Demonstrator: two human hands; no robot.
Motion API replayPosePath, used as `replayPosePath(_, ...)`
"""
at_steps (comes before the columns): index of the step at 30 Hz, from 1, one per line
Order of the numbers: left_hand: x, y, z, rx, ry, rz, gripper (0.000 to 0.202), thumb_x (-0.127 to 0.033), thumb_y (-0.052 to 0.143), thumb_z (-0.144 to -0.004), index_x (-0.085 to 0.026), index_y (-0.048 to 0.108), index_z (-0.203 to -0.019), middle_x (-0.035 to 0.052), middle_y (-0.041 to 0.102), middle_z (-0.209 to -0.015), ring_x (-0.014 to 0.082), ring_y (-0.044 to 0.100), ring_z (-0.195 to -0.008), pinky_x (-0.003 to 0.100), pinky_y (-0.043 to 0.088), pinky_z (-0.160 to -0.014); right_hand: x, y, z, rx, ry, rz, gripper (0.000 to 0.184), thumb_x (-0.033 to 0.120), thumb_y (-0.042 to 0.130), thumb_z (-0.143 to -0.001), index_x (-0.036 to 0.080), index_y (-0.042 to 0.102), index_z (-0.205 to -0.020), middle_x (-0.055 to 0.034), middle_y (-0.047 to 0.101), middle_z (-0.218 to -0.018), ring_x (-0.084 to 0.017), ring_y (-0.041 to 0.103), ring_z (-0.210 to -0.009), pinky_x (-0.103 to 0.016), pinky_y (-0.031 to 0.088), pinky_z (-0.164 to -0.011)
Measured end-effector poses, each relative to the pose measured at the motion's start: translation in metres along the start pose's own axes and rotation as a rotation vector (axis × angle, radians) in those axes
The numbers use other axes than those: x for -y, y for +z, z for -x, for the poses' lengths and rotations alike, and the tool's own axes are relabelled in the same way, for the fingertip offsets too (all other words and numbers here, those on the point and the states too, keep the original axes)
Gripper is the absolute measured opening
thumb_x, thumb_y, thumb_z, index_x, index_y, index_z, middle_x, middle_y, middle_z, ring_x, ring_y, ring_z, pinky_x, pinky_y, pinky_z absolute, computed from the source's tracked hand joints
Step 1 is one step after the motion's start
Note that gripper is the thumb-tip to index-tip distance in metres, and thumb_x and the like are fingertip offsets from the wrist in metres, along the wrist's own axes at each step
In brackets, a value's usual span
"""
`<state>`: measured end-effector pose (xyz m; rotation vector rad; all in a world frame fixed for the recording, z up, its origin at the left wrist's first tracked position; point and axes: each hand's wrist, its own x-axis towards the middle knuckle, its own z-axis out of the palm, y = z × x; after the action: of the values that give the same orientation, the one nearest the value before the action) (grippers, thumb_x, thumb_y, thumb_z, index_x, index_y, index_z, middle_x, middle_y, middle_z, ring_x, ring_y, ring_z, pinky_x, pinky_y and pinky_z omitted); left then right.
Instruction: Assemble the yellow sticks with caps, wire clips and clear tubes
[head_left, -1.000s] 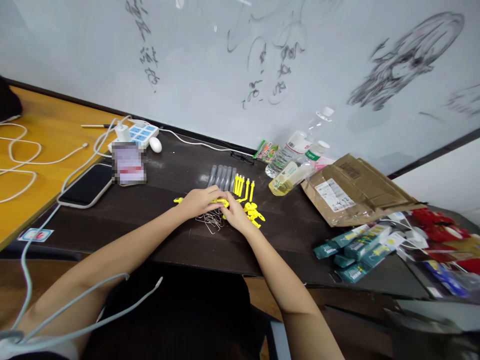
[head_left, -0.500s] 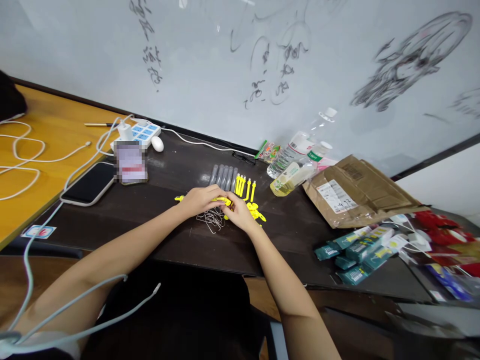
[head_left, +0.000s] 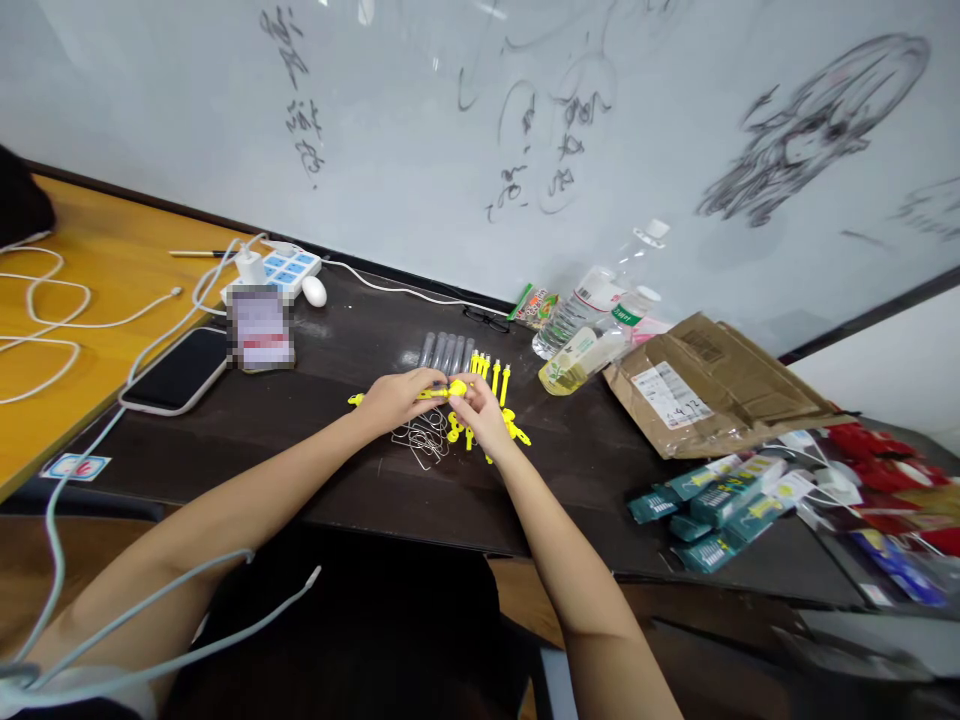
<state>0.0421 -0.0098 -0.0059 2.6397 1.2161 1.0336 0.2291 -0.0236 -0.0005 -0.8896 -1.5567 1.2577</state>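
Closed round a slim yellow plastic part (head_left: 429, 394) is my left hand (head_left: 397, 403). My right hand (head_left: 482, 412) pinches a small yellow plastic piece (head_left: 457, 388) at the right end of that part. Both pieces meet between my fingertips; whether they are joined I cannot tell. Just beyond my hands lie several clear tubes (head_left: 448, 352) and a row of yellow sticks with pale tips (head_left: 496, 377). A tangle of bent metal wires (head_left: 421, 438) rests below my left hand. Loose yellow pieces (head_left: 517, 428) are scattered under and beside my right hand.
To the left lie a phone (head_left: 178, 370), a second blurred-screen phone (head_left: 260, 330), a power strip (head_left: 289, 270) and a white mouse-like object (head_left: 314, 292). Bottles (head_left: 570, 362), a brown parcel (head_left: 720, 390) and green packets (head_left: 720, 510) occupy the right. Cables (head_left: 56, 550) hang at front left.
My right hand has shifted slightly up, raising the yellow piece at the end of the slim part. More loose yellow pieces show beneath my hands. My left hand stays nearly still.
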Motion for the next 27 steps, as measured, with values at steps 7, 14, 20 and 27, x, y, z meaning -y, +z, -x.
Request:
replayPosePath(7, -0.010, -0.005, -0.002, 0.159, -0.109, 0.027, 0.035, -0.046, 0.053, -0.085, -0.020, 0.051, -0.108, 0.0009, 0.065, -0.088, 0.0156, 0.062, -0.073, 0.024, 0.040, -0.060, 0.001, -0.003, -0.001, -0.034, -0.074, 0.044, 0.046, 0.044, 0.074, -0.068, 0.025, 0.045, -0.099, 0.0025, 0.051, -0.078, -0.010, 0.047, -0.062, -0.023, 0.039, -0.054)
replayPosePath(14, -0.015, -0.014, -0.004, 0.174, -0.153, -0.006, 0.029, -0.035, 0.048, -0.083, -0.019, 0.049, -0.107, 0.0035, 0.065, -0.090, 0.0198, 0.062, -0.081, 0.028, 0.042, -0.066, -0.004, -0.005, 0.003, -0.114, -0.198, 0.233, 0.027, 0.044, 0.059, -0.082, 0.024, 0.050, -0.099, -0.0015, 0.051, -0.085, -0.013, 0.050, -0.071, -0.025, 0.042, -0.059)
replayPosePath(20, -0.013, -0.010, -0.003, 0.181, -0.178, -0.061, 0.026, -0.038, 0.046, -0.085, -0.019, 0.047, -0.104, 0.0043, 0.065, -0.089, 0.0210, 0.063, -0.078, 0.029, 0.042, -0.063, -0.003, -0.004, 0.006, -0.154, -0.267, 0.353, 0.019, 0.035, 0.058, -0.084, 0.023, 0.054, -0.098, -0.0025, 0.053, -0.088, -0.013, 0.049, -0.068, -0.027, 0.043, -0.060)
replayPosePath(27, -0.014, -0.009, -0.002, 0.209, -0.157, -0.048, 0.025, -0.037, 0.046, -0.087, -0.019, 0.046, -0.103, 0.0036, 0.066, -0.091, 0.0207, 0.064, -0.079, 0.028, 0.042, -0.063, -0.004, -0.002, 0.005, -0.187, -0.241, 0.308, 0.022, 0.036, 0.058, -0.084, 0.023, 0.052, -0.100, -0.0021, 0.054, -0.087, -0.014, 0.052, -0.072, -0.027, 0.043, -0.063)
